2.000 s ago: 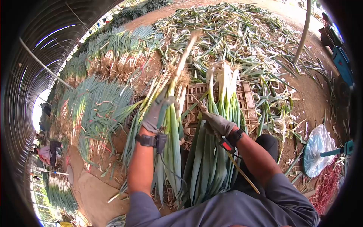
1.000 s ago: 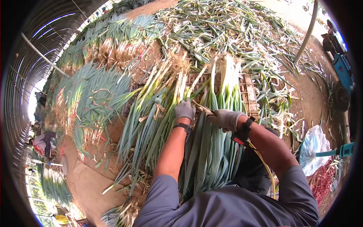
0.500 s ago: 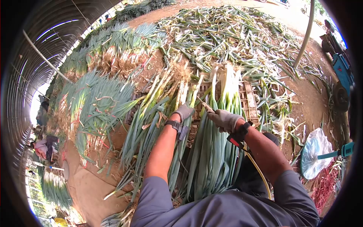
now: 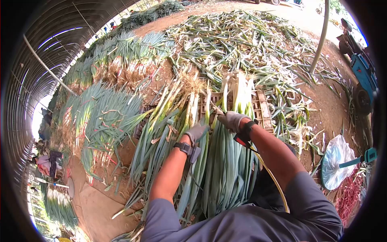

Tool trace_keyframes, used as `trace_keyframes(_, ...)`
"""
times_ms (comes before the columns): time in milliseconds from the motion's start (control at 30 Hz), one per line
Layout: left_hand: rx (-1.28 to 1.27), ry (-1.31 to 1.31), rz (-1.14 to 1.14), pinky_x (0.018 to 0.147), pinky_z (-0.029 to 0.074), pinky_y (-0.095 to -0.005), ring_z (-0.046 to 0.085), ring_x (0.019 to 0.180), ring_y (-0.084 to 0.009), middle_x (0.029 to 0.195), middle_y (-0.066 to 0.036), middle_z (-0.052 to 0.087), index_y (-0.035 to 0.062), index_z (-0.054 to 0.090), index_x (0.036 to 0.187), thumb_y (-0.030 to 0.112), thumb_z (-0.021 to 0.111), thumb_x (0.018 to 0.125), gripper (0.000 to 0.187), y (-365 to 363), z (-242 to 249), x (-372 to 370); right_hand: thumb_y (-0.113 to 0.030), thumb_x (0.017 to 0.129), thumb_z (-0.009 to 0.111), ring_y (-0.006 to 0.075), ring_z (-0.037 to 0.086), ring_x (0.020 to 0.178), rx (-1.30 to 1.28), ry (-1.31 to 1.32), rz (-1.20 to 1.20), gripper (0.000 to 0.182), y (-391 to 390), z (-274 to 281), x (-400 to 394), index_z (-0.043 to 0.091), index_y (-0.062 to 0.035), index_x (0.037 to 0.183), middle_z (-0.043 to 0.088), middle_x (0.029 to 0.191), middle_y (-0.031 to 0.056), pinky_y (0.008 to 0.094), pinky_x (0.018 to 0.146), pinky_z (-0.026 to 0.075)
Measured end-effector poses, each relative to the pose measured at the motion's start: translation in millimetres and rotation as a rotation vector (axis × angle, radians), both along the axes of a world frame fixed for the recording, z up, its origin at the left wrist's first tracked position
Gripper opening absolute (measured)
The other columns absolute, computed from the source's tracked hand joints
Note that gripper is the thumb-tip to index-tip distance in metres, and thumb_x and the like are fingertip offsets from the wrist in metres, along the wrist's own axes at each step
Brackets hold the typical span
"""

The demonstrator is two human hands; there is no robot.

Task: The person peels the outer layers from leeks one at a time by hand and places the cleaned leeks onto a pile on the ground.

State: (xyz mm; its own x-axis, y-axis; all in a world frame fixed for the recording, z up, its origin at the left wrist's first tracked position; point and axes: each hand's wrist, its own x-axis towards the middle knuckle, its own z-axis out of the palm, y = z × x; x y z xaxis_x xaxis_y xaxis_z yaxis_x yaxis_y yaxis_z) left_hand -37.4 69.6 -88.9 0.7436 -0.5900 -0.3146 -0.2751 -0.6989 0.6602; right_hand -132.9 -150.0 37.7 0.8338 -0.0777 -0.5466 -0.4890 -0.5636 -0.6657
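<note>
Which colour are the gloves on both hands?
Light grey, on the left hand and right hand; head view.

Both gloved hands stretched forward, left hand (image 4: 197, 131) fingers curled, right hand (image 4: 231, 119) clenched

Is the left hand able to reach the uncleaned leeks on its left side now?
Probably yes. The left hand lies on a leek right beside the uncleaned leeks, and nothing stands between them.

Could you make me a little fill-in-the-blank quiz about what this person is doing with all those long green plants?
1. Both hands wear grey ____.
2. The left hand rests on a bunch of green ____.
3. The right hand has a thin yellow ____ running back from its wrist.
4. Under the white stalk ends sits a slatted plastic ____.

Missing words: gloves; onions; hose; crate
</note>
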Motion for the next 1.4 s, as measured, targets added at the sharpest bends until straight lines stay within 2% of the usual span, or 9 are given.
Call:
trace_keyframes(333,-0.178,0.259,0.054,0.106,0.041,-0.0372,0.055,0.119,-0.0267,0.135,-0.018,0.06,0.0059,0.036,0.156,0.057,0.057,0.096,0.081,22,-18,-35,-0.036,0.097,0.045,0.0243,0.06,0.06,-0.106,0.043,0.099,0.029,9,-19,50,0.057,-0.0182,0.117,0.06,0.075,0.0116,0.0411,0.055,0.052)
trace_keyframes(433,-0.238,0.313,0.097,0.111,0.036,-0.0349,0.05,0.13,-0.0254,0.148,-0.016,0.051,0.0082,0.028,0.161,0.056,0.058,0.096,0.086,27,-10,-54,-0.058,0.095,0.046,0.0225,0.06,0.053,0.0,-0.095,0.0,0.064,5,-46,59,0.064,0.0028,0.085,0.06,0.067,0.0103,0.0389,0.051,0.049)
trace_keyframes(533,-0.253,0.292,0.059,0.115,0.033,-0.0342,0.047,0.135,-0.0252,0.154,-0.017,0.046,0.0097,0.019,0.164,0.056,0.059,0.096,0.091,32,-4,-62,-0.047,0.099,0.042,0.0238,0.058,0.057,0.023,-0.015,-0.018,0.04,4,-50,64,0.061,-0.0139,0.111,0.061,0.074,0.009,0.0412,0.054,0.05)
trace_keyframes(667,-0.255,0.293,0.054,0.117,0.031,-0.0345,0.043,0.141,-0.0271,0.157,-0.019,0.042,0.01,0.014,0.165,0.053,0.059,0.096,0.093,36,-3,-62,-0.058,0.097,0.044,0.0211,0.058,0.056,0.076,0.01,-0.02,0.061,-1,-23,45,0.064,-0.0004,0.09,0.059,0.066,0.0103,0.0389,0.054,0.047)
trace_keyframes(933,-0.28,0.247,0.022,0.124,0.022,-0.0343,0.033,0.149,-0.0316,0.165,-0.023,0.028,0.006,0.014,0.163,0.046,0.056,0.099,0.086,24,87,-54,-0.063,0.1,0.048,0.0133,0.052,0.048,0.373,-0.178,-0.132,0.062,-45,-31,-1,0.057,-0.0066,0.077,0.056,0.062,0.004,0.0308,0.043,0.04)
trace_keyframes(1067,-0.692,0.717,0.222,0.066,0.065,-0.0462,0.071,0.079,-0.0287,0.103,-0.016,0.068,0.0152,0.004,0.164,0.021,0.064,0.097,0.09,-6,146,-54,-0.063,0.1,0.048,0.0133,0.05,0.047,0.379,-0.16,-0.26,0.059,-84,-8,-47,0.061,-0.0062,0.09,0.059,0.069,0.0052,0.03,0.042,0.039)
trace_keyframes(1167,-0.691,0.733,0.129,0.072,0.065,-0.0481,0.072,0.084,-0.0302,0.107,-0.018,0.065,0.0173,0.003,0.164,0.016,0.058,0.1,0.085,-55,182,-38,-0.078,0.095,0.042,0.0104,0.046,0.043,0.368,-0.189,-0.345,0.069,-108,-16,-65,0.057,-0.0109,0.086,0.055,0.062,0.0013,0.0279,0.039,0.035)
trace_keyframes(1267,-0.652,0.688,0.016,0.074,0.066,-0.0497,0.072,0.089,-0.0307,0.114,-0.021,0.062,0.0134,0.016,0.162,0.015,0.053,0.102,0.07,-106,176,-2,-0.064,0.098,0.051,0.0126,0.052,0.048,0.449,-0.223,-0.501,0.055,-129,-39,-67,0.06,-0.0102,0.087,0.056,0.065,0.0025,0.0298,0.043,0.039)
trace_keyframes(1400,0.032,0.02,-0.086,0.107,0.049,-0.0415,0.06,0.124,-0.0323,0.136,-0.02,0.058,0.0083,0.039,0.154,0.032,0.048,0.104,0.057,-150,153,-17,-0.057,0.098,0.054,0.0146,0.053,0.05,0.423,-0.31,-0.464,0.048,-130,-4,-78,0.063,-0.0099,0.098,0.057,0.067,0.0024,0.0301,0.045,0.041)
